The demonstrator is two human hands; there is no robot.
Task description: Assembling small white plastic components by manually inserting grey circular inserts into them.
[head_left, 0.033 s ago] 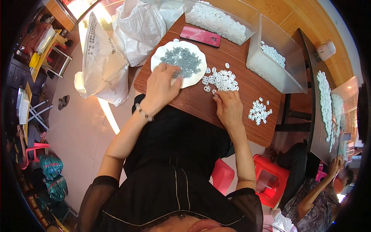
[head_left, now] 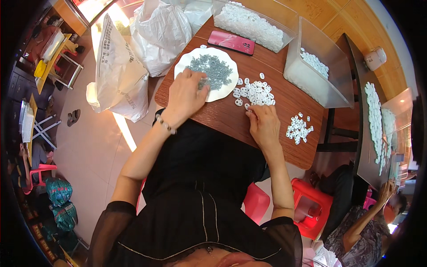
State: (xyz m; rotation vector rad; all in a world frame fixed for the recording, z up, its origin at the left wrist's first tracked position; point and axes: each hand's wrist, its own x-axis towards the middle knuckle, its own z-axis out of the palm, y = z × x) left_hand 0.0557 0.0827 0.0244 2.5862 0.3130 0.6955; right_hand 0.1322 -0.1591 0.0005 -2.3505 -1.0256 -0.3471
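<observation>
On the table's left part lies a white scalloped plate [head_left: 227, 91] with a heap of small grey metal pins or screws [head_left: 213, 66]. My left hand [head_left: 189, 93] rests over the plate's near left edge, thumb and fingers apart at the heap. To the right of the plate is a pile of small white oval pieces with two holes [head_left: 258, 92]. My right hand [head_left: 265, 124] is at this pile's near edge, fingers curled and thumb against the forefinger. Whatever is in the pinch is too small to make out. A second, smaller pile of white pieces [head_left: 299, 130] lies right of that hand.
A pink phone [head_left: 231, 42] lies beyond the plate. Two clear bins, one at the back [head_left: 253, 27] and one at the right [head_left: 307, 82], hold white pieces. White sacks [head_left: 120, 75] stand left of the brown table [head_left: 218, 120]. Another person [head_left: 360, 231] works at the right.
My left hand has shifted very slightly over the plate. My right hand and the piles look the same.
</observation>
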